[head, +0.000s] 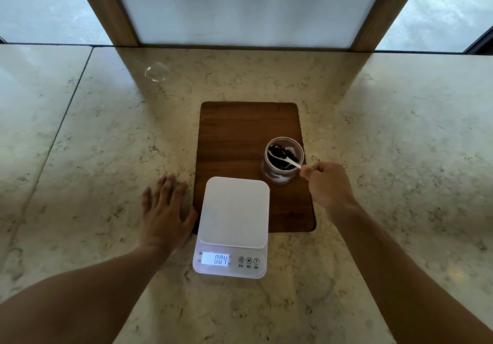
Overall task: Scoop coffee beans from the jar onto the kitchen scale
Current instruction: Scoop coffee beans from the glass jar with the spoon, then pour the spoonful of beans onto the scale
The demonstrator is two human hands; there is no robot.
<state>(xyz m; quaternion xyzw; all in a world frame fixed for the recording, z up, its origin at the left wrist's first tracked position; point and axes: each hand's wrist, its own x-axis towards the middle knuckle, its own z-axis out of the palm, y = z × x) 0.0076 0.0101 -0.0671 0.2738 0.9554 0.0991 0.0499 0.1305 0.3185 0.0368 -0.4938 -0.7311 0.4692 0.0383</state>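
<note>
Right hand: the right hand (326, 185) is closed in a pinch around the end of a white spoon (284, 157), with the forearm coming in from the 5 o'clock corner of the view.
Left hand: the left hand (166, 210) lies flat and open, palm down, fingers spread on the countertop (88, 135); it holds nothing, and its thumb side is just beside the left edge of the scale and the near left corner of the board.
Spoon: its bowl is at the mouth of the jar and carries dark coffee beans (280, 150); the handle slants down toward 4 o'clock into the right hand's fingertips.
Jar: the clear glass jar (283, 161) stands upright with no lid on it, on the right side of the wooden board, at about 1 o'clock from the scale and just at 10 o'clock from the right hand; more dark beans show inside it.
Scale: the white kitchen scale (232, 226) sits between the two hands, its far part resting on the near edge of the board and its near part over the countertop; the weighing plate is bare, with no beans on it.
Display: the lit display (215, 259) at the scale's near left reads 0.04, with three round buttons (248, 260) to its right.
Board: the dark wooden board (240, 135) lies lengthwise toward 12 o'clock on the pale marbled countertop.
Backdrop: at 12 o'clock a frosted panel in a wooden frame (106, 7) rises from the counter's far edge.
</note>
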